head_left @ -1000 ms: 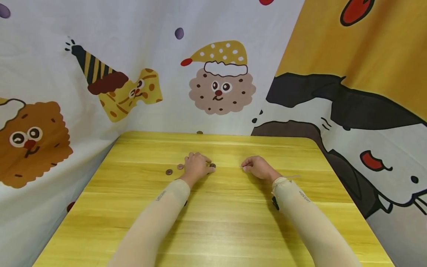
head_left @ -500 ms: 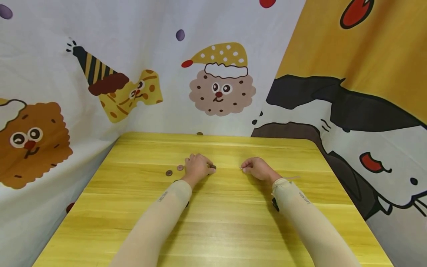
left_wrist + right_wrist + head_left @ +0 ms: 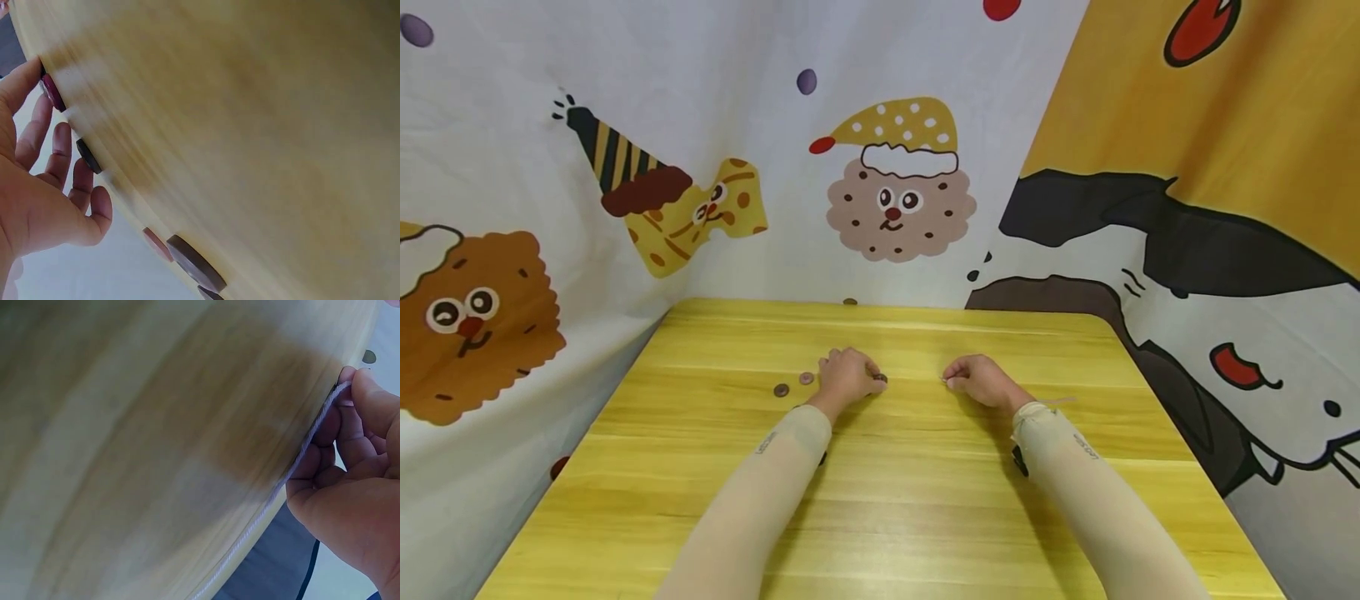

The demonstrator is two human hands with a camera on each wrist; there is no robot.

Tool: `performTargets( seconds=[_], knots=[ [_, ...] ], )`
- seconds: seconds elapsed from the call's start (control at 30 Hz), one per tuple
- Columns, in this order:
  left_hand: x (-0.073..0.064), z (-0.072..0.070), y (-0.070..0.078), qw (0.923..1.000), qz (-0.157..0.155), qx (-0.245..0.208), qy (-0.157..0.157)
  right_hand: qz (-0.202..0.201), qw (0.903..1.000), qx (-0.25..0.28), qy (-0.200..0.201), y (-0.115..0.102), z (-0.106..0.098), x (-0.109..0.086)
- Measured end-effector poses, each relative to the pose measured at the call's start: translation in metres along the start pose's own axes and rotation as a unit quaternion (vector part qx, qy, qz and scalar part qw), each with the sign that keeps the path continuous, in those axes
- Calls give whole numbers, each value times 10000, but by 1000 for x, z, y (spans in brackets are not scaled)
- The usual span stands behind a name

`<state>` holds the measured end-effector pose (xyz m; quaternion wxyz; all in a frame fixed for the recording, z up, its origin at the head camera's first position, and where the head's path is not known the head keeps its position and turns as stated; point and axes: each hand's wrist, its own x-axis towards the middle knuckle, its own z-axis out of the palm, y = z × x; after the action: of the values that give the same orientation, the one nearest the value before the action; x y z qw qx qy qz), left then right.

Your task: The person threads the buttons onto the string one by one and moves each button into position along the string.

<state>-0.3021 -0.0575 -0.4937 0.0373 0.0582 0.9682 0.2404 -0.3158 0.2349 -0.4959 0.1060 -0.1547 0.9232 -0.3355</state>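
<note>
My left hand (image 3: pixel 844 382) is low over the table, left of centre, pinching a dark reddish button (image 3: pixel 54 92) at its thumb and index fingertips. Close by its other fingers sits a black button (image 3: pixel 89 156). A dark brown button (image 3: pixel 782 390) and a paler pinkish one (image 3: pixel 807 378) rest on the wood to the left of that hand. Right of centre, my right hand (image 3: pixel 982 380) pinches the end of a thin pale string (image 3: pixel 275 494) between thumb and index finger. The string trails back beneath the wrist, its tail (image 3: pixel 1062 400) showing to the right of the sleeve.
Yellow wood-grain table (image 3: pixel 895 500) spreads beneath both arms. Behind and beside it hangs a cloth (image 3: pixel 760 267) printed with cartoon figures. In the left wrist view, part of another dark button (image 3: pixel 210 294) shows at the bottom edge.
The button at my left fingertips has shifted slightly, and the fingers cover more of it now. My right hand stays almost still with the string. The head view has tilted up a little.
</note>
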Motion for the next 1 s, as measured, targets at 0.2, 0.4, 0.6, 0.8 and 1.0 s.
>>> performTargets(
  seconds=[0.2, 0.4, 0.6, 0.8, 1.0],
  knots=[
    [2, 3, -3, 9994, 48, -352, 22, -23, 10000, -47, -3, 0, 1, 2],
    [4, 3, -3, 9965, 244, -797, 26, 23, 10000, -31, -12, -1, 1, 2],
    [3, 2, -6, 9872, 106, -1590, 86, 46, 10000, 54, -45, -4, 1, 0],
    [0, -9, -8, 9667, -98, -2526, 399, 208, 9986, 452, 150, -12, -1, -4],
    [-11, -29, -4, 9448, -617, -3149, 664, 198, 9946, 944, 390, -29, -6, -8]
  ],
)
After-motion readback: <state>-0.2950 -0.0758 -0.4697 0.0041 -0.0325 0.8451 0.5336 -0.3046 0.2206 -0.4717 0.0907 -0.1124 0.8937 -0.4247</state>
